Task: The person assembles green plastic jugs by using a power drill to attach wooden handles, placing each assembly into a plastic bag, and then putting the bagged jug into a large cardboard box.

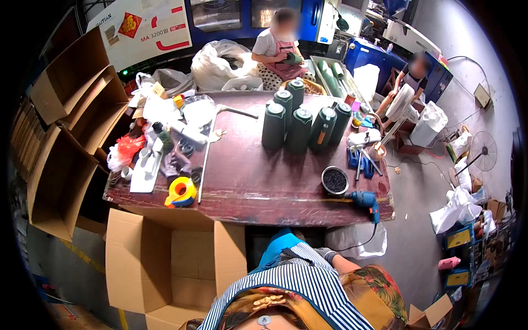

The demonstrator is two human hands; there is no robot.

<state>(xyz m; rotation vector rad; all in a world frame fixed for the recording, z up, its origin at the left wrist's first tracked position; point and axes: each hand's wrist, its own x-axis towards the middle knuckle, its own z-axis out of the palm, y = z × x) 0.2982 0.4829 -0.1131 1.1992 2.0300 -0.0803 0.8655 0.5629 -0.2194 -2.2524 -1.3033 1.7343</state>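
My right hand, in a grey glove, rests low by my lap next to the striped apron; its fingers are mostly hidden. Beside it hangs a white plastic bag below the table edge. My left hand does not show. On the dark red table in front of me stand several dark green vacuum flasks in a cluster. A metal bowl of small black pieces sits to the right, with a blue power drill lying nearer the edge.
An open cardboard box stands at my left below the table, with stacked cartons beyond. A yellow tape dispenser, a long rod and clutter cover the table's left. Two people sit beyond it. A pedestal fan stands right.
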